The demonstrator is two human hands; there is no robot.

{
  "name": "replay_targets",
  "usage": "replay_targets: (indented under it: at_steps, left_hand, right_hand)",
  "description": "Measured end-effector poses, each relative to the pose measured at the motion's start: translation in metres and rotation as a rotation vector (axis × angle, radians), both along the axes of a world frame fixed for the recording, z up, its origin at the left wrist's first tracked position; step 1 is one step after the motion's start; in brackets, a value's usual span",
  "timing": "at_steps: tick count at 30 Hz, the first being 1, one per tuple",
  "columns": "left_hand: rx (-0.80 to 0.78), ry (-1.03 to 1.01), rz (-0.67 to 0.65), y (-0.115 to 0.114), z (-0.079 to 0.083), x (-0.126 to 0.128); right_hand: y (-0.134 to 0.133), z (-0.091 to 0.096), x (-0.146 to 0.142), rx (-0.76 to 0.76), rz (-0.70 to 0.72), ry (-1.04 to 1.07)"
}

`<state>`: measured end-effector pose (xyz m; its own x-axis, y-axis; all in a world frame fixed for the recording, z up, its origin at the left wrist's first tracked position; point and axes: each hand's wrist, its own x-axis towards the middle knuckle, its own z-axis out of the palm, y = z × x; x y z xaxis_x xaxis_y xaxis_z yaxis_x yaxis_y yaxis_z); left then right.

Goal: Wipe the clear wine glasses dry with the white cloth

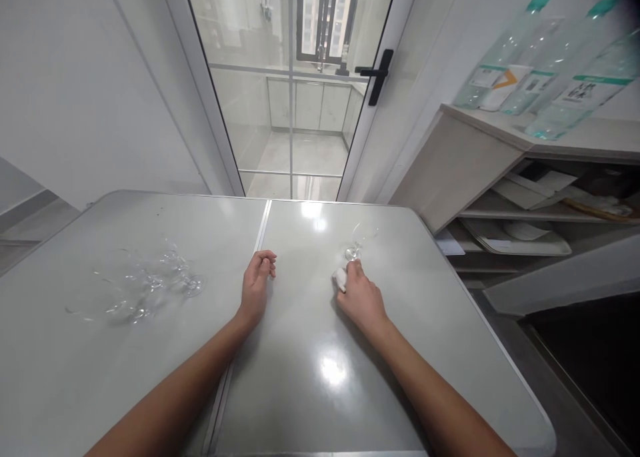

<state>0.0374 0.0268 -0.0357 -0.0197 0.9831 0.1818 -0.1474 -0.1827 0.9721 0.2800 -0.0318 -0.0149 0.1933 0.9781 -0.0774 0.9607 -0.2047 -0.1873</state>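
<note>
Right hand (363,293): fingers closed on a white cloth (341,279), fingertips at the foot of one clear glass (353,251), which appears upright on the right part of the bench (300,350); whether skin meets the foot, cannot tell. Left hand (257,283): half curled, thumb side up, nothing seen in its grasp, just beside the seam (265,220) that runs from far edge to near edge. Hands well apart, a broad strip of bench between them. Room on the right: a wide margin from glass and right hand to the metal-trimmed right edge; the far edge lies closer, beyond the glass. Left of the seam: a cluster of clear glasses (153,283), at least three; outlines overlap, exact count not possible. It sits well in from the bench's left edge, with a gap to the left hand. Beyond the far edge: one glazed door (315,100), one black handle (381,77). Right, past the bench corner: shelf unit (485,133) with three bottles (583,100) on top, green-banded labels, dark characters on the nearest, too blurred to read surely. Two green caps visible. Among them, one white label (509,83), orange chevron. Lower: tray (510,235).
</note>
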Motion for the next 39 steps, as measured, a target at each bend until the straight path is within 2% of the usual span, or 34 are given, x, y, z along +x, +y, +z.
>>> replay_targets:
  at_steps: [4,7,12,15,19,22,25,28,34,39]
  left_hand:
    - [0.055,0.163,0.084,-0.004,0.005,-0.003]
    - [0.173,0.362,0.168,-0.005,0.01,-0.004]
    - [0.428,0.778,0.393,-0.002,0.023,-0.011]
    - [0.487,0.86,0.534,-0.002,0.034,-0.025]
    - [0.498,0.885,0.693,-0.004,0.054,-0.048]
    - [0.451,0.983,0.778,-0.003,0.065,-0.059]
    - [0.382,1.095,0.788,-0.001,0.069,-0.064]
    - [0.316,1.18,0.758,0.001,0.067,-0.065]
    - [0.337,1.337,0.687,0.005,0.061,-0.069]
    - [0.435,1.395,0.595,0.005,0.065,-0.07]
  right_hand:
    - [0.003,0.001,0.004,-0.009,-0.026,0.003]
    - [0.003,0.002,0.005,-0.007,-0.053,-0.013]
    - [-0.002,0.008,0.004,-0.014,-0.094,-0.047]
    - [-0.007,0.015,0.004,0.012,-0.1,-0.06]
    - [-0.015,0.019,-0.001,0.212,-0.039,0.001]
    - [-0.023,0.016,-0.012,0.38,0.127,0.102]
    - [-0.027,0.011,-0.023,0.364,0.298,0.203]
    - [-0.028,0.006,-0.031,0.301,0.389,0.284]
    - [-0.025,0.004,-0.031,0.251,0.439,0.375]
    - [-0.024,0.002,-0.033,0.268,0.445,0.497]
